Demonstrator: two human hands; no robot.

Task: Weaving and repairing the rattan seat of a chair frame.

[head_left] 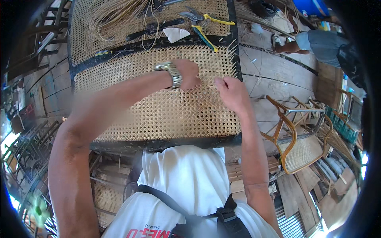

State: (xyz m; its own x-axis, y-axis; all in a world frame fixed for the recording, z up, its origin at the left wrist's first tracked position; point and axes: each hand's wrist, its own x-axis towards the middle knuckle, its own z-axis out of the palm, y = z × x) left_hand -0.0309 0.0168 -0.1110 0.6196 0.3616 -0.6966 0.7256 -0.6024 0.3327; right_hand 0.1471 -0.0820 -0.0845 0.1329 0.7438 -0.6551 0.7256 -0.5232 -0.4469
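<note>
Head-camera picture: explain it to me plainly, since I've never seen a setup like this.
There is no machine here, only a person's two bare hands. The picture comes from the left of two wide fisheye cameras worn on the head, looking down, so straight edges bend near the rim.

The left hand, with a metal-banded wristwatch, and the right hand, its fingers curled, meet over woven cane webbing in a dark frame. Whether either pinches a strand is too small to tell.

Beyond them, on the upper section of webbing, lie pruning shears with spread handles, a white scrap and a bundle of loose cane strands.
</note>
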